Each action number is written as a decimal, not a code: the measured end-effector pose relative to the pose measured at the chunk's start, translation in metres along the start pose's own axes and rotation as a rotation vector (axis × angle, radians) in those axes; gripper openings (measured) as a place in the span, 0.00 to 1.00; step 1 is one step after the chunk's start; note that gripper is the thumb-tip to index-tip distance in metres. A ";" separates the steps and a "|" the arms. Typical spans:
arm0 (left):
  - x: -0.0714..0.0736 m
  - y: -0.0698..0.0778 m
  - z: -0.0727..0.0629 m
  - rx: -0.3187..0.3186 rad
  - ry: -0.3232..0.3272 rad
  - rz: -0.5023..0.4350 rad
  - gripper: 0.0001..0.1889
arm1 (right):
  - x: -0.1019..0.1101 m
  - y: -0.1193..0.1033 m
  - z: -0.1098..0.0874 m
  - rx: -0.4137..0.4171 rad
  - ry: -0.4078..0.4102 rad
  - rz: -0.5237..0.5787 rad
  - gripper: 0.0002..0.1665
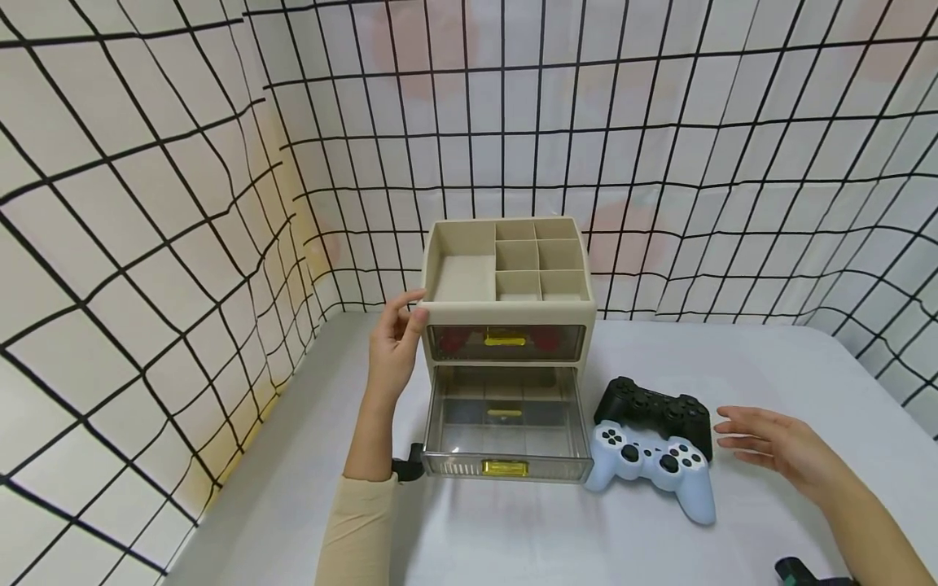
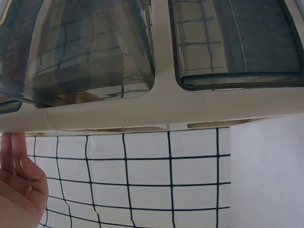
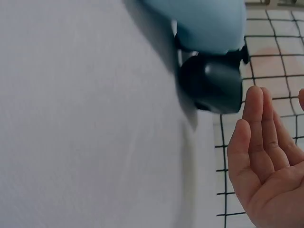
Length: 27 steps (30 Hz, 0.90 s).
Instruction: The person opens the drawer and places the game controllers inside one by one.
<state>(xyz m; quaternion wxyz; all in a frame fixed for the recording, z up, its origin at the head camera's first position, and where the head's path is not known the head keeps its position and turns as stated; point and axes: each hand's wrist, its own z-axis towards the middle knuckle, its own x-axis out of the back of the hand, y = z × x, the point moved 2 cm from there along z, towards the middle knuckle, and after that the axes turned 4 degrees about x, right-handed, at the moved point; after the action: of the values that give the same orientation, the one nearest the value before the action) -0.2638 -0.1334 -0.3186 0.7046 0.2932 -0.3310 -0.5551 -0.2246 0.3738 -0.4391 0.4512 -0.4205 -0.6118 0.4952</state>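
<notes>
My left hand point(image 1: 394, 346) touches the upper left front corner of a beige desktop organizer point(image 1: 513, 312). In the left wrist view, the fingertips of that left hand point(image 2: 21, 190) meet the organizer's side. The organizer's lower clear drawer point(image 1: 454, 467) is pulled out, and its upper drawer point(image 1: 472, 343) is closed with reddish items behind the dark front. Right of it lie a black game controller point(image 1: 652, 407) and a light blue game controller point(image 1: 648, 464), overlapping. My right hand point(image 1: 787, 448), fingers extended, is just right of the black controller and apart from it, holding nothing.
Open compartments point(image 1: 516, 255) divide the organizer's top. Black wire grid point(image 1: 542, 130) stands behind and at both sides of the white table point(image 1: 286, 488). A dark wrist strap point(image 1: 409, 464) is by the left forearm, and another dark device point(image 1: 795, 570) is below the right arm.
</notes>
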 end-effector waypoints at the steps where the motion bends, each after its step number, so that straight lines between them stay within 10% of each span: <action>1: 0.000 0.000 0.000 0.001 0.000 0.002 0.14 | 0.003 0.001 0.002 -0.017 0.007 0.000 0.19; 11: 0.000 0.000 0.000 0.001 -0.004 -0.010 0.14 | 0.012 0.013 0.021 -0.121 0.037 -0.027 0.11; 27: 0.000 0.000 0.001 0.007 -0.002 0.000 0.14 | -0.009 0.008 0.042 -0.280 0.066 -0.266 0.47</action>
<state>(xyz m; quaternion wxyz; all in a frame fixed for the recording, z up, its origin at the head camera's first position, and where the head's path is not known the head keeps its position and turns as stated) -0.2643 -0.1338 -0.3184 0.7033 0.2952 -0.3338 -0.5540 -0.2621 0.3565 -0.4521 0.4698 -0.4106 -0.7096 0.3273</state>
